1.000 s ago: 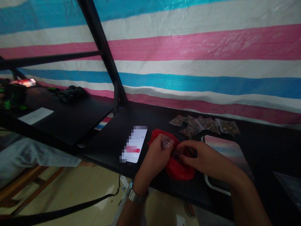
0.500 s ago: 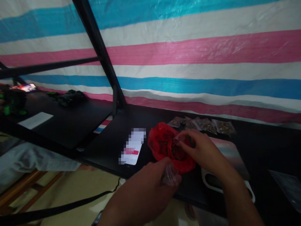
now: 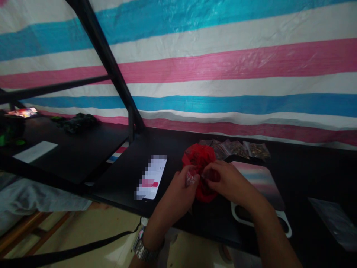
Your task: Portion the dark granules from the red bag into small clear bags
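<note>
A red plastic bag (image 3: 208, 195) lies crumpled on the black tabletop, its far side bunched up behind my hands. Over its near left side, my left hand (image 3: 181, 188) is closed on a small clear plastic bag (image 3: 191, 177). My right hand (image 3: 223, 178) is in a pinch above the red bag, close to my left fingertips. Something clear shows between the right thumb and forefinger, too blurred to name. The red bag's contents are mostly hidden by my hands.
A kitchen scale (image 3: 258, 178) stands right of the red bag. Filled zip bags (image 3: 256, 150) lie behind it. A phone (image 3: 152, 176) is to the left, a clear plastic bag (image 3: 333, 219) at far right. A slanted black post (image 3: 111, 70) rises at left.
My left hand has moved up and toward the right one, bringing its clear bag over the red bag. The two hands' fingertips are now close together. The view has shifted slightly.
</note>
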Tool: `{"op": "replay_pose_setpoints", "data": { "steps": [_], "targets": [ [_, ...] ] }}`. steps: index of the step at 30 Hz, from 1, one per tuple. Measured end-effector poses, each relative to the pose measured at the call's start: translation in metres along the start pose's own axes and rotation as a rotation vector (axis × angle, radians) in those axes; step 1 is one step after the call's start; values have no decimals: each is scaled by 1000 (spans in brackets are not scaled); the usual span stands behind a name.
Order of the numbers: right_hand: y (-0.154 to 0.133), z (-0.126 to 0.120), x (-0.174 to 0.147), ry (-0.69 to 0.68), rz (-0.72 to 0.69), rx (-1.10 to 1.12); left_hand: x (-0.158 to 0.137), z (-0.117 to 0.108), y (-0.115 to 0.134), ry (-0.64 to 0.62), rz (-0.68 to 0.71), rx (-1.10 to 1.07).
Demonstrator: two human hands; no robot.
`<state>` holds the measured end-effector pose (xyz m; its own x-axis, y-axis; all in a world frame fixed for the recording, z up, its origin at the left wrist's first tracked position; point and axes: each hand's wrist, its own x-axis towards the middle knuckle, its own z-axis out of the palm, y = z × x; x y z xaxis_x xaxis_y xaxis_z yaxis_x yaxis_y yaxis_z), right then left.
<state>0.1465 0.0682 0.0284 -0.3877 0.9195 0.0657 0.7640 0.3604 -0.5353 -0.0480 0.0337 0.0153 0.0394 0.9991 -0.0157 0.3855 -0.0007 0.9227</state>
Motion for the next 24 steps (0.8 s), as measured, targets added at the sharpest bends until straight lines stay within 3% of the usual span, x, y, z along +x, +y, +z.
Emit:
{"op": "replay_pose_setpoints", "data": {
  "steps": [4, 6, 11, 15, 20, 24],
  "targets": [
    [-3, 2, 3, 105, 89, -30, 3, 6, -2, -105, -38, 134],
    [-5, 5, 6, 127, 105, -26, 3, 6, -5, -99, -48, 148],
    [-8, 10, 7, 50, 114, -71, 1, -7, -4, 41, -72, 143],
    [-14, 8, 5, 95, 150, -133, -5, -25, 2, 132, -85, 109],
    [-21, 14, 4, 80, 54, 39, -9, -37, -2, 106, 89, 147],
    [-23, 20, 4, 5, 94, -55, -6, -38, -12, 99, 193, 232]
  ]
}}
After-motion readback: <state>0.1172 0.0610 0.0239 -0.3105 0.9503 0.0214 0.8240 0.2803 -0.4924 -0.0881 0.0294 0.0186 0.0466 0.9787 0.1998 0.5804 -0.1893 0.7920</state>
